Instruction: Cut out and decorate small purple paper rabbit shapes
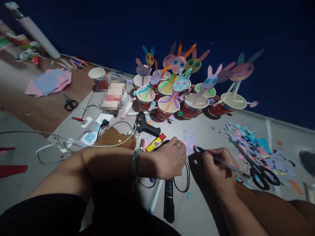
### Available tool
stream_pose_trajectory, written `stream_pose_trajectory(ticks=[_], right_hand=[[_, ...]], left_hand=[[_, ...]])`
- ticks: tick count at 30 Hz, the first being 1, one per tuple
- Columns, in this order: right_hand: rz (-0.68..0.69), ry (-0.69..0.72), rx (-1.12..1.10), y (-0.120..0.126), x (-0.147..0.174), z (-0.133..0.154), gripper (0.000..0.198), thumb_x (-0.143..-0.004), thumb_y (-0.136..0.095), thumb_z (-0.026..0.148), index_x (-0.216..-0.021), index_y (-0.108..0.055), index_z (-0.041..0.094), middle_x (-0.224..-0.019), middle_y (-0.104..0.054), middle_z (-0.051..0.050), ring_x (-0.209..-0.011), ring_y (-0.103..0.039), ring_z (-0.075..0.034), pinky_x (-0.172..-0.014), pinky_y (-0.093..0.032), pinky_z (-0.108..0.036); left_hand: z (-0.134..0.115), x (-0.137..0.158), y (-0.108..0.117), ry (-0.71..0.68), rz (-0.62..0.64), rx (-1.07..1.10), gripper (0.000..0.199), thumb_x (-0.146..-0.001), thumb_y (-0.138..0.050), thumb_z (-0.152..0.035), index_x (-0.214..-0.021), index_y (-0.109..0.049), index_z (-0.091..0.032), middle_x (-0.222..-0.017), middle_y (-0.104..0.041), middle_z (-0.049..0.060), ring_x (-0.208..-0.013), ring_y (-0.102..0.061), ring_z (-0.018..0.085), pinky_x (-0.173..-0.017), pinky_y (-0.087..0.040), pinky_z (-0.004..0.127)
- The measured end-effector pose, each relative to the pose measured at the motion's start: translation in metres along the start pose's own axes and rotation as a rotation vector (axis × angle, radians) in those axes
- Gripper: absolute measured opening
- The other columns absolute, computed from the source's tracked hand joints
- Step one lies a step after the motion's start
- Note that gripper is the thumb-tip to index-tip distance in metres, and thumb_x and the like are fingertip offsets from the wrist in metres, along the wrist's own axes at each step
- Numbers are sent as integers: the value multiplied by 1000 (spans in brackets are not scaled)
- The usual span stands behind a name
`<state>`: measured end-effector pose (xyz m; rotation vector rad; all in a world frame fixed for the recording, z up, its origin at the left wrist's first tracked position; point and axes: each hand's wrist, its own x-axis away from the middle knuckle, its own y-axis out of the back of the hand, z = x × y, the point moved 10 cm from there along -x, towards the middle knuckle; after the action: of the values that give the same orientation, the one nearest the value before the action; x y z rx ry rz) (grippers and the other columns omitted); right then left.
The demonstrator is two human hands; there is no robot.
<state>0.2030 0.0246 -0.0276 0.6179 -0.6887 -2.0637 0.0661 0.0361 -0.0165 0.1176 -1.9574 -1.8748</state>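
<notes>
My right hand is closed around a slim pen with a clear barrel and a dark tip end. The pen tip points at a small lavender paper cutout with ear-like shapes, lying on the table. Beside that cutout is my left hand, its fingers bent and held together, pointing down; its fingertips are partly hidden, so what they hold cannot be made out. A yellow and red glue stick lies just beyond my left hand. Below it are a black marker and a white-and-blue pen.
Paper cups with paper animal figures on coloured straws line the back. A black glue gun, power strip and cables spread left. Large scissors and paper scraps lie right; small scissors and paper sheets lie far left.
</notes>
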Motion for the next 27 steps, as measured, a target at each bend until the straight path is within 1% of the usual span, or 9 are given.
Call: stream_pose_trajectory(ticks=[4,7,10,15,20,23,27], right_hand=[[-20,-14,-25,4,1,4,8,-72,-57,30,-70,-53,24,-63,-62,-2,-57,-58,-19,-55,-45,-32],[-55,-22,-94,9,3,8,8,-73,-58,30,-72,-53,24,-62,-62,-1,-55,-58,-18,-52,-45,-31],[-55,-48,-146,9,5,7,9,-74,-59,30,-74,-54,23,-62,-61,0,-54,-59,-18,-52,-45,-31],[-67,-82,-142,10,7,5,8,-74,-61,28,-76,-57,22,-66,-60,0,-58,-61,-17,-53,-46,-30],[-66,-90,-204,9,7,5,13,-73,-64,30,-80,-58,22,-60,-58,2,-49,-57,-16,-48,-44,-29],[-61,-92,-210,9,7,6,10,-73,-63,29,-77,-59,22,-58,-59,1,-46,-56,-15,-46,-44,-28],[-47,-90,-230,9,5,10,8,-72,-64,29,-72,-58,23,-55,-59,1,-47,-57,-16,-47,-47,-30]], left_hand=[[1,1,1,10,-7,-18,57,-89,-51,-51,-123,-61,-6,-119,-57,19,-108,-48,30,-98,-29,41],[1,1,2,16,-2,-20,58,-89,-51,-52,-123,-61,-6,-121,-56,19,-109,-48,30,-98,-29,41],[1,1,1,6,20,-9,58,-90,-50,-53,-122,-61,-6,-119,-57,18,-108,-49,30,-97,-30,41],[2,0,1,12,11,-1,58,-90,-50,-53,-121,-62,-6,-116,-58,18,-107,-49,30,-97,-30,42],[2,0,-2,21,-8,-10,60,-90,-49,-54,-123,-61,-5,-120,-56,19,-108,-49,30,-99,-29,42],[2,-1,-3,26,-20,-10,61,-89,-50,-55,-124,-60,-5,-122,-56,20,-110,-48,31,-100,-29,43],[2,-3,-7,27,-10,-14,63,-88,-52,-54,-128,-58,-6,-124,-56,19,-113,-49,31,-104,-28,44]])
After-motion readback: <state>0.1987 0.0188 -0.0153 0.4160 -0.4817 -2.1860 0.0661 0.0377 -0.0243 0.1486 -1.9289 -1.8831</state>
